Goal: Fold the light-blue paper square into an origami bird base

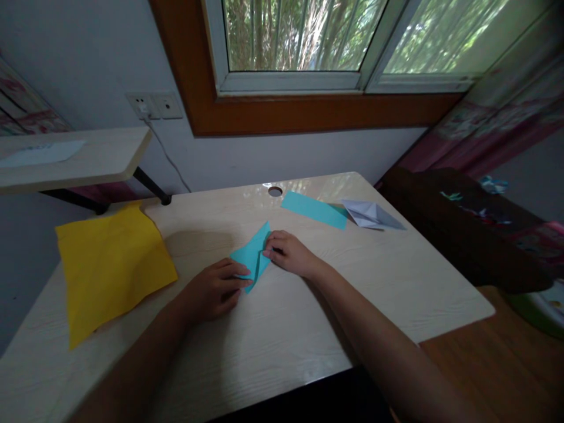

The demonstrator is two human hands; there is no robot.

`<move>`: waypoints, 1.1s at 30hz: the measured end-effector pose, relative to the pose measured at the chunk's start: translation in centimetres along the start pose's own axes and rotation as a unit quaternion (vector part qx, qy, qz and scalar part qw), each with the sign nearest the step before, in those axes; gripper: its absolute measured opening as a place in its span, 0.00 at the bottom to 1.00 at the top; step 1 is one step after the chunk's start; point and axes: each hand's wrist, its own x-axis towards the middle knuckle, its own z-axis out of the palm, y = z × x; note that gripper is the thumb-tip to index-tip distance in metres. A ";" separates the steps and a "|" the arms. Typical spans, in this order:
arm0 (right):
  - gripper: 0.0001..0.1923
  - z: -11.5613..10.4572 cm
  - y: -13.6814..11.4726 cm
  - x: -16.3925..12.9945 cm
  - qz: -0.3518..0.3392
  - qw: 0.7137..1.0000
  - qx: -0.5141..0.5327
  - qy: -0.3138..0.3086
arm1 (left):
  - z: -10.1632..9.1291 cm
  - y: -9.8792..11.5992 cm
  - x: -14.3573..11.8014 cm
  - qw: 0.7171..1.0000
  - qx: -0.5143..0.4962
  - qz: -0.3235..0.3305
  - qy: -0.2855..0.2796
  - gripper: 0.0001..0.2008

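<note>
A folded turquoise sheet of paper [252, 252] lies on the pale wooden table [282, 346] between my hands, with a crease line running along it. My left hand [218, 288] holds down its lower left end, fingers on the paper. At the right edge, my right hand [286, 251] pinches the paper between thumb and fingers. Behind it, to the right, are a turquoise paper strip [312, 210] and a folded pale paper boat shape [368, 214], which touches or overlaps the strip's end.
A large yellow sheet [114, 267] with curled edges lies at the left. Above it stands a raised shelf [74, 155] on black legs. A cable hole [275, 191] is near the table's back edge. A white cord [167, 155] hangs from the wall socket below the window.
</note>
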 end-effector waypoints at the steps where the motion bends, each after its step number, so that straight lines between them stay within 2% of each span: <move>1: 0.12 0.0 -0.2 -0.1 0.005 1.000 -0.009 0.003 | 0.1 0.0 -0.1 1.000 0.003 0.001 0.006 0.17; 8: 0.10 0.1 -0.7 -0.2 0.017 1.000 -0.014 0.016 | -0.2 -0.1 0.1 1.000 -0.001 -0.002 -0.007 0.17; 15: 0.10 -0.9 -0.9 -0.4 -0.023 0.996 0.079 -0.021 | -0.6 -0.3 0.1 1.000 -0.001 0.003 -0.021 0.16; 23: 0.09 -2.9 -0.7 -1.2 -0.015 0.974 0.209 -0.084 | 0.0 -0.9 -0.4 1.000 0.014 0.011 -0.014 0.16; 27: 0.09 -2.2 -0.6 -1.0 -0.008 0.977 0.207 -0.054 | 0.1 -0.9 -0.4 1.000 0.021 0.018 -0.009 0.16; 33: 0.11 -1.2 -1.5 -0.5 0.019 0.992 0.127 -0.007 | 0.1 -0.7 -0.5 0.999 0.025 0.028 -0.013 0.15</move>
